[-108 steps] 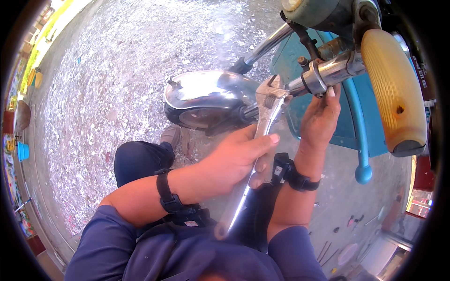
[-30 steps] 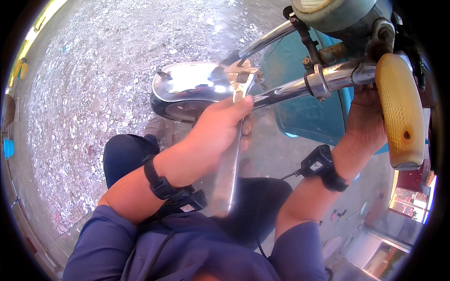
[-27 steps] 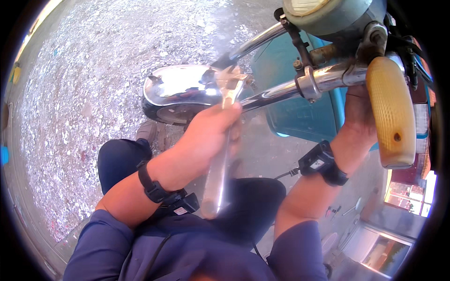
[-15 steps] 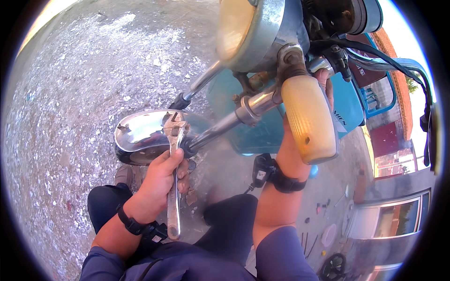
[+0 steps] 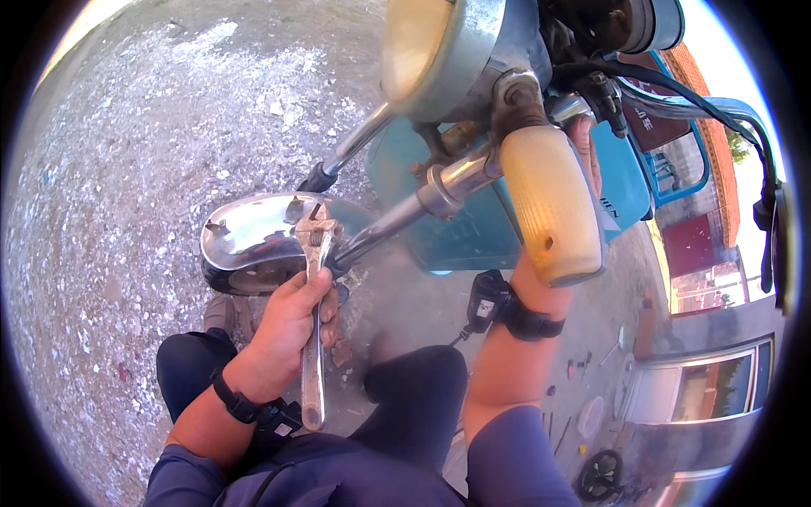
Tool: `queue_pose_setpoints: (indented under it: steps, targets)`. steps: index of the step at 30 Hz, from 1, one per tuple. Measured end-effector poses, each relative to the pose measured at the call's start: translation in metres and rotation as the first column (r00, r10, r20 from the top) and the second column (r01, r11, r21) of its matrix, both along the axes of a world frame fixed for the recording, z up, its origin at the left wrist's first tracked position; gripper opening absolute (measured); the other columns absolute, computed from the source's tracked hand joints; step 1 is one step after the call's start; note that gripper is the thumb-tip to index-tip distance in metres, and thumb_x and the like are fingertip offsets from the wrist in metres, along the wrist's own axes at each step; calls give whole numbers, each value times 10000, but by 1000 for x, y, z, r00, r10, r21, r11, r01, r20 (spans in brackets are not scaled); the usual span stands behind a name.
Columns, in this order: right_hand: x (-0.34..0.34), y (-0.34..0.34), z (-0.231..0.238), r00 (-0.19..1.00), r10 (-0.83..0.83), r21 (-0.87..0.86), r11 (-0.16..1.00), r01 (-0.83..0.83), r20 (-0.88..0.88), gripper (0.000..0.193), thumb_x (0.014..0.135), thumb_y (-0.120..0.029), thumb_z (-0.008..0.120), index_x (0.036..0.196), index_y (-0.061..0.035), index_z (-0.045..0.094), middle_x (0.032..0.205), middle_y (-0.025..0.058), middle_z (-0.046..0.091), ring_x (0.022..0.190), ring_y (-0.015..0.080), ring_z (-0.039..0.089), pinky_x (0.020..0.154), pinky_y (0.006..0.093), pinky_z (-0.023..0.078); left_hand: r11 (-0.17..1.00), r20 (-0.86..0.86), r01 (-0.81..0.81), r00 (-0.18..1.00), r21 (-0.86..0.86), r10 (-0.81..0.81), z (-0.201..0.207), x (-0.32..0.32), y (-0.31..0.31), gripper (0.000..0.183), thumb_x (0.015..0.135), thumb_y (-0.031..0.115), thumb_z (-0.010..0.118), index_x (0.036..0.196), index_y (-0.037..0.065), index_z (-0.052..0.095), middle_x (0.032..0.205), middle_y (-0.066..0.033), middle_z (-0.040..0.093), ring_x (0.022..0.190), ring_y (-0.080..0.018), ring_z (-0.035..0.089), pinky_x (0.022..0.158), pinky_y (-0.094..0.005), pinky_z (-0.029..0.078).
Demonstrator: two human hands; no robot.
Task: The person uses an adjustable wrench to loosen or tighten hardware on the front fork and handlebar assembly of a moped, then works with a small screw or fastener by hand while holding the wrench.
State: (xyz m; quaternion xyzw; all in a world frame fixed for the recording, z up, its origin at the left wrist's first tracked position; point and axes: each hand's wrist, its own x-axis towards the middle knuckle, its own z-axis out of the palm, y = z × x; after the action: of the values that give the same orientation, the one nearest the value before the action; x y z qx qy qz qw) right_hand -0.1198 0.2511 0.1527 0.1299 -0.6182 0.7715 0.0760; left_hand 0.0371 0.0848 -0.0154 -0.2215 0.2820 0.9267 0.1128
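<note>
My left hand [image 5: 297, 325] is closed round the handle of a worn metal adjustable wrench [image 5: 313, 372], its jaw end up and just in front of the motorcycle's chrome front fender [image 5: 262, 221]. Only part of my right hand [image 5: 585, 145] shows, behind the amber turn signal [image 5: 553, 207] and close to the top of the chrome fork tube; its fingers are mostly hidden, so I cannot see what they touch. Left of the signal sits the round headlight [image 5: 460, 59]. A second chrome fork tube [image 5: 363, 139] slants down to the fender.
A blue fuel tank or body panel [image 5: 473, 245] fills the space behind the forks. Black cables and a chrome handlebar [image 5: 718, 110] curve at the right. White-flecked ground [image 5: 152, 186] spreads leftward. Small parts and a black wheel-like piece [image 5: 600, 475] lie at lower right, near a building window [image 5: 714, 389].
The motorcycle's front end appears slightly farther left and up in the view. My right forearm has shifted a little to the right; the left hand and wrench stay nearly still.
</note>
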Motion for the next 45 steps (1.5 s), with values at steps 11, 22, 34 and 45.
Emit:
queue_pose_setpoints:
  steps: [11, 22, 34, 45]
  targets:
    - [-6, 8, 6, 998, -55, 10, 998, 55, -17, 412, 1024, -394, 522, 1033, 5, 623, 861, 110, 679, 698, 175, 666, 616, 294, 550, 1000, -5, -20, 1000, -2, 20, 3, 4, -5, 249, 1011, 315, 555, 908, 109, 462, 665, -4, 470, 461, -140, 478, 442, -278, 412]
    - [-13, 10, -3, 992, 55, 73, 996, -47, -110, 485, 978, -435, 579, 1188, 2, 581, 973, 133, 688, 825, 245, 698, 731, 342, 571, 999, -5, -2, 1000, -48, 2, 2, 7, 6, 251, 1006, 319, 563, 907, 116, 453, 659, -2, 467, 470, -135, 464, 437, -272, 408]
    - [-19, 1, -3, 990, -1, -42, 999, -5, -140, 277, 977, -246, 635, 1150, -33, 598, 919, 89, 678, 756, 191, 676, 659, 305, 550, 999, -16, -42, 999, -1, 42, 2, 5, -10, 238, 1004, 294, 569, 898, 117, 451, 666, 2, 464, 457, -129, 467, 431, -273, 414]
    - [-12, -1, 3, 990, -70, 9, 997, 71, -119, 278, 997, -312, 598, 1051, -39, 599, 804, 58, 655, 643, 130, 637, 570, 251, 515, 1000, -2, -18, 1000, 0, 18, 5, 6, -3, 229, 996, 276, 585, 910, 105, 459, 669, -1, 471, 464, -119, 454, 429, -258, 401]
